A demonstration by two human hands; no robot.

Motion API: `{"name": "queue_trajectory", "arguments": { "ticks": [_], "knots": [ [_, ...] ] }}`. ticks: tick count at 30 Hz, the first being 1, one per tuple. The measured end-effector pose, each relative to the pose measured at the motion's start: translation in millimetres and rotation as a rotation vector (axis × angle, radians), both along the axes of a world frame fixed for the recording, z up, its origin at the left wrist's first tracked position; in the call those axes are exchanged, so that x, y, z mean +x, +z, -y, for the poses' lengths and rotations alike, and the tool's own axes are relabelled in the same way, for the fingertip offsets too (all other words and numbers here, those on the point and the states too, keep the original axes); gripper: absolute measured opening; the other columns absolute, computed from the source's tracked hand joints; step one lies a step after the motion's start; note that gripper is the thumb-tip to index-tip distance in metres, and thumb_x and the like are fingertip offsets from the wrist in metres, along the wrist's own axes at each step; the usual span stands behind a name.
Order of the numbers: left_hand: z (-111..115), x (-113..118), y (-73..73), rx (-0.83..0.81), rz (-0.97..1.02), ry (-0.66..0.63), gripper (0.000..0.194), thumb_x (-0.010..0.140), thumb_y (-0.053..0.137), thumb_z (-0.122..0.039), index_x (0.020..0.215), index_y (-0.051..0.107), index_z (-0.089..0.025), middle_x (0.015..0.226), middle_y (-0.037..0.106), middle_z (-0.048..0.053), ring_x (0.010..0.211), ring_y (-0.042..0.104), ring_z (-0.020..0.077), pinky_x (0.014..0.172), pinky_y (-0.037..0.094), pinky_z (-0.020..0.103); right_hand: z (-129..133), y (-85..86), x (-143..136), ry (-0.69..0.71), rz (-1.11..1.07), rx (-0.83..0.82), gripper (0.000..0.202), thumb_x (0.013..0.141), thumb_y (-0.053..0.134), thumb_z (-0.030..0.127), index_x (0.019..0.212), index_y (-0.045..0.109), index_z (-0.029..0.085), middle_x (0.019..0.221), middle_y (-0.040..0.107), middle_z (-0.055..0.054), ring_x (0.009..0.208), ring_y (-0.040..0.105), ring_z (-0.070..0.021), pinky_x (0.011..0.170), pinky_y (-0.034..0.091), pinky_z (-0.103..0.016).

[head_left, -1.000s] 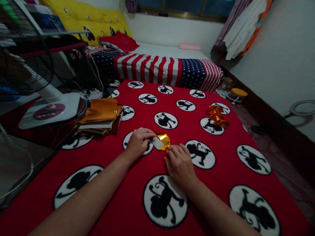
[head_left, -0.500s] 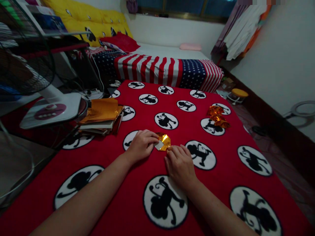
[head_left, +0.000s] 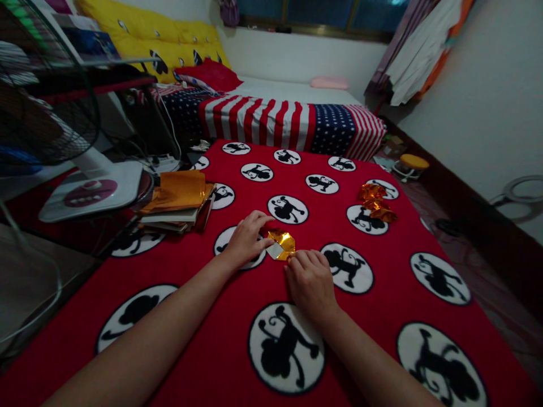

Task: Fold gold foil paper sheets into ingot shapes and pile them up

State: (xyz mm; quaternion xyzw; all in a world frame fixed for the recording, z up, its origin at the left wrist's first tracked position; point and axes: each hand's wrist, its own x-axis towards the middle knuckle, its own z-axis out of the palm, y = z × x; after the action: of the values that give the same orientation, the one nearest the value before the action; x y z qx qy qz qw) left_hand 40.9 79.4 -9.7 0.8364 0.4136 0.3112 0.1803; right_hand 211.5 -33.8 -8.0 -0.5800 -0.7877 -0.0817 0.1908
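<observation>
A small folded piece of gold foil paper (head_left: pixel 287 244) lies on the red cloth, shiny gold on top with a pale patch at its left. My left hand (head_left: pixel 249 240) is at the paper's left side, thumb tip by its edge and fingers stretched out above, apart from the thumb. At the lower right corner, my right hand (head_left: pixel 311 280) has its fingertips pressed together on the paper. Further right lie crumpled or folded orange-gold foil pieces (head_left: pixel 376 202). To the left stands a stack of gold and pale paper sheets (head_left: pixel 180 195).
The red cloth (head_left: pixel 203 350) with black monkey figures in white circles covers the surface. A fan (head_left: pixel 91 183) and a shelf stand at left, with cables. Behind is a bed with a striped, starred cover (head_left: pixel 271 121). A yellow-topped stool (head_left: pixel 414 162) is at right.
My left hand has shifted slightly up and its fingers have spread away from the thumb, off the paper. My right hand stays at the paper's corner. The view has shifted very slightly.
</observation>
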Motion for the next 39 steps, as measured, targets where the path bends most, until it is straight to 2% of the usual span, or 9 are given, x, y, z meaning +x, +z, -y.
{"name": "queue_trajectory", "arguments": {
  "ticks": [4,6,10,15,19,27,33,36,39],
  "knots": [
    [-1,-4,-0.3,0.024,-0.074,-0.083,0.016,0.078,0.071,-0.024,0.094,0.073,-0.026,0.104,0.064,0.003,0.100,0.056,0.0200,0.087,0.042,0.038,1,0.1,-1,-0.013,-0.005,0.010,0.013,0.091,0.053,0.020,0.079,0.058,0.018,0.083,0.060,-0.006,0.083,0.051,-0.0210,0.082,0.035,-0.036],
    [-1,-5,-0.4,0.047,-0.111,-0.114,0.014,0.080,0.069,-0.025,0.093,0.075,-0.028,0.100,0.066,0.003,0.098,0.055,0.0194,0.084,0.041,0.037,1,0.4,-1,-0.030,0.000,0.012,0.012,0.090,0.056,0.022,0.079,0.058,0.019,0.083,0.060,-0.006,0.083,0.051,-0.0211,0.080,0.034,-0.036],
    [-4,-10,-0.8,0.093,-0.156,-0.197,0.019,0.084,0.064,-0.025,0.100,0.074,-0.029,0.104,0.065,0.004,0.098,0.054,0.0188,0.083,0.043,0.036,-1,2.4,-2,-0.057,0.051,0.015,0.010,0.088,0.060,0.024,0.079,0.058,0.019,0.083,0.061,-0.006,0.082,0.051,-0.0219,0.076,0.033,-0.036],
    [-11,-15,4.4,0.141,-0.258,-0.336,0.040,0.083,0.054,-0.006,0.111,0.070,-0.029,0.105,0.062,0.007,0.100,0.053,0.0187,0.087,0.045,0.035,-7,5.0,-5,-0.050,0.148,0.031,0.010,0.090,0.057,0.022,0.081,0.060,0.018,0.078,0.059,-0.006,0.076,0.051,-0.0221,0.075,0.032,-0.038],
    [-13,-15,11.2,0.169,-0.295,-0.392,0.034,0.088,0.050,-0.010,0.112,0.069,-0.025,0.099,0.062,0.008,0.093,0.055,0.0174,0.081,0.047,0.031,-10,5.3,-3,-0.008,0.210,0.077,0.012,0.091,0.053,0.015,0.083,0.061,0.018,0.077,0.059,-0.006,0.073,0.050,-0.0213,0.075,0.032,-0.038],
    [10,-20,22.7,0.150,-0.398,-0.388,0.025,0.091,0.047,-0.019,0.103,0.069,-0.021,0.095,0.059,0.008,0.086,0.055,0.0167,0.072,0.044,0.027,-14,4.4,33,0.192,0.110,0.072,0.015,0.095,0.050,0.018,0.091,0.064,0.019,0.085,0.065,-0.003,0.081,0.055,-0.0166,0.098,0.031,-0.038],
    [35,-17,24.2,0.243,-0.436,-0.288,0.024,0.093,0.045,-0.020,0.107,0.065,-0.017,0.108,0.061,0.011,0.098,0.053,0.0224,0.083,0.042,0.036,-18,2.8,40,0.271,-0.020,0.071,0.017,0.095,0.050,0.019,0.091,0.066,0.020,0.092,0.069,-0.003,0.085,0.057,-0.0150,0.097,0.033,-0.036],
    [36,-17,19.4,0.270,-0.421,-0.297,0.026,0.094,0.044,-0.019,0.109,0.064,-0.017,0.117,0.061,0.010,0.107,0.052,0.0233,0.088,0.039,0.039,-19,2.3,39,0.287,-0.057,0.060,0.015,0.095,0.052,0.018,0.095,0.066,0.019,0.101,0.070,-0.004,0.089,0.059,-0.0161,0.095,0.035,-0.037],
    [34,-18,14.7,0.248,-0.384,-0.318,0.026,0.094,0.043,-0.019,0.110,0.064,-0.018,0.115,0.064,0.009,0.105,0.056,0.0209,0.087,0.038,0.037,-20,0.9,40,0.290,-0.100,0.064,0.016,0.094,0.051,0.017,0.099,0.066,0.018,0.104,0.070,-0.006,0.092,0.059,-0.0175,0.090,0.039,-0.037]
  ]
}}
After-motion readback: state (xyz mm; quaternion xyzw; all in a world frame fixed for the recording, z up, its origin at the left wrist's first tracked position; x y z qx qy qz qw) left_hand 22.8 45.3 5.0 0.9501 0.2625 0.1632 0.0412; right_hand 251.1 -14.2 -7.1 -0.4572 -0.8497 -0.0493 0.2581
